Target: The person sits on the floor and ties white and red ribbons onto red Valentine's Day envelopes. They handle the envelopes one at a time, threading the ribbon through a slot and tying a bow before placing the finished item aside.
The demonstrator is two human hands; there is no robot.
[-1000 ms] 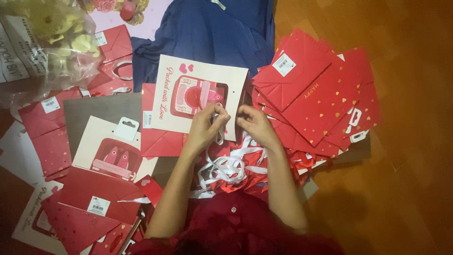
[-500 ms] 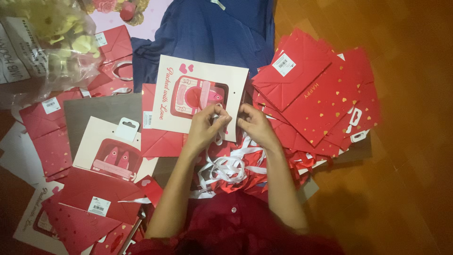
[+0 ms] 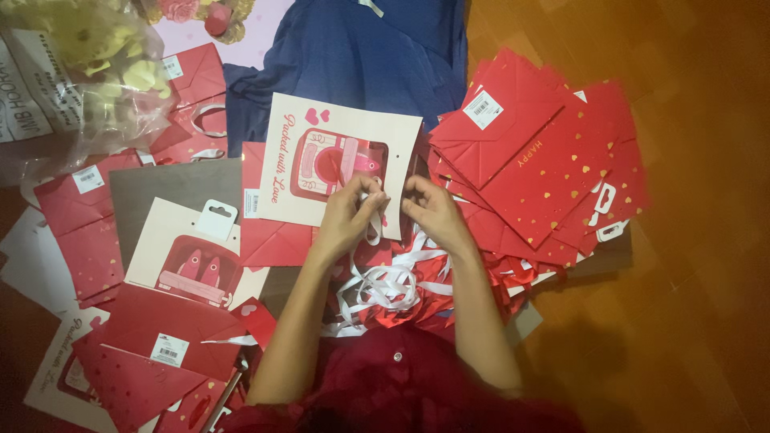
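Ribbon (image 3: 374,228) pinched in both hands' fingers over cream gift bag (image 3: 337,164), wooden floor (image 3: 690,305).

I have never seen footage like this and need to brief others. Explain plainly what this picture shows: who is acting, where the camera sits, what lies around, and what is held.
There is no machine here: a person in a red top works with two bare hands. The camera sits on that person's head and looks down at the floor. The left hand and right hand meet at the lower edge of a cream paper gift bag with a pink picture, pinching a white ribbon handle. Below lies a loose heap of white ribbons. A stack of flat red paper bags with gold hearts lies to the right, more red bags to the left, and a blue cloth lies above.
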